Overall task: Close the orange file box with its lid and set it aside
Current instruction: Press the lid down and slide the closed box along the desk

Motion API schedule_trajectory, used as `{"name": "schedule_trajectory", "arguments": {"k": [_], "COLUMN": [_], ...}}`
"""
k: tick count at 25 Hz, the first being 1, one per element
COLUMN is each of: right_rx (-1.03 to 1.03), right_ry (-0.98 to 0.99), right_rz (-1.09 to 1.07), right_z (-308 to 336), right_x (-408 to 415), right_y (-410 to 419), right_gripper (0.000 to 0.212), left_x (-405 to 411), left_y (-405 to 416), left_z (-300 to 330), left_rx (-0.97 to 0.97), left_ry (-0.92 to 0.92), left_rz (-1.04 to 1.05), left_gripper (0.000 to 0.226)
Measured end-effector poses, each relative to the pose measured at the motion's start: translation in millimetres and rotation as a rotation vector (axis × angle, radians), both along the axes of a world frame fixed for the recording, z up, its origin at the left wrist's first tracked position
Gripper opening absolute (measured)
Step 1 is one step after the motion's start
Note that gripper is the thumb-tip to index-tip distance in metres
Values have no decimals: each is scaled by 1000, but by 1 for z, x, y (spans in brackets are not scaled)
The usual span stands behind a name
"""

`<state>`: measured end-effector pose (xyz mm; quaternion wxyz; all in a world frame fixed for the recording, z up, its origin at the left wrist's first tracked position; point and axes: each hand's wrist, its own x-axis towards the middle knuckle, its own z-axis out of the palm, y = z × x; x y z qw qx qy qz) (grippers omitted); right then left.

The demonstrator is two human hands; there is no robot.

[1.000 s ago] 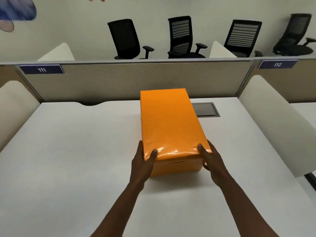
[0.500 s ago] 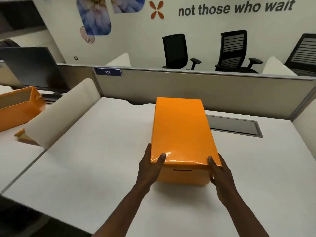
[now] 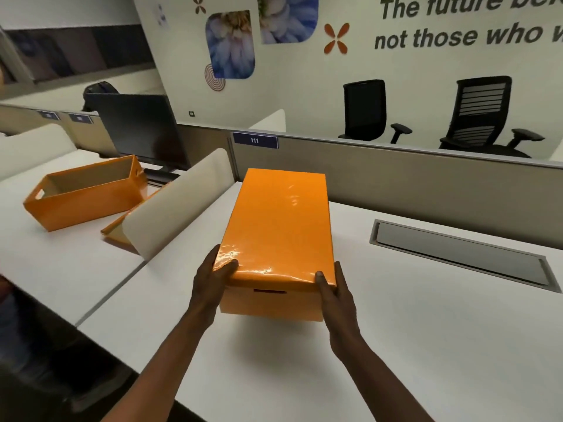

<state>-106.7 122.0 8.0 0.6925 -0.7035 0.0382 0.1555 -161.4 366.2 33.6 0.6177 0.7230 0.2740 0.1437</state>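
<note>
An orange file box (image 3: 271, 304) stands on the white desk (image 3: 426, 345) with its glossy orange lid (image 3: 280, 226) seated flat on top. A slot handle shows in its near end wall. My left hand (image 3: 213, 278) clasps the lid's near left corner, thumb on top. My right hand (image 3: 335, 295) clasps the near right corner the same way. Both forearms reach in from the bottom edge.
A second orange box (image 3: 85, 196), open and without a lid, stands on the neighbouring desk at left, with an orange lid (image 3: 115, 234) lying beside a white divider (image 3: 176, 205). A dark monitor (image 3: 137, 132) stands behind. A grey cable hatch (image 3: 460, 254) is at right. A partition runs along the back.
The view has swung left, bringing the neighbouring desk, open box and monitor into sight. Both hands keep the same grip on the lidded box's near corners.
</note>
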Motion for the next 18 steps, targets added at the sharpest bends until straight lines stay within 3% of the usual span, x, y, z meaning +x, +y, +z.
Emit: {"name": "schedule_trajectory", "arguments": {"k": [8, 12, 18], "right_rx": [16, -8, -82], "right_ry": [-2, 13, -16], "right_rz": [-114, -188, -224], "right_z": [-2, -1, -10], "right_x": [11, 25, 48], "right_y": [186, 258, 319], "right_gripper": [69, 69, 70], "left_x": [51, 85, 123], "left_y": [177, 248, 312], "left_z": [9, 1, -18], "left_rx": [-7, 13, -50], "left_ry": [-55, -26, -4], "left_rz": [-50, -127, -179], "left_gripper": [41, 51, 40]}}
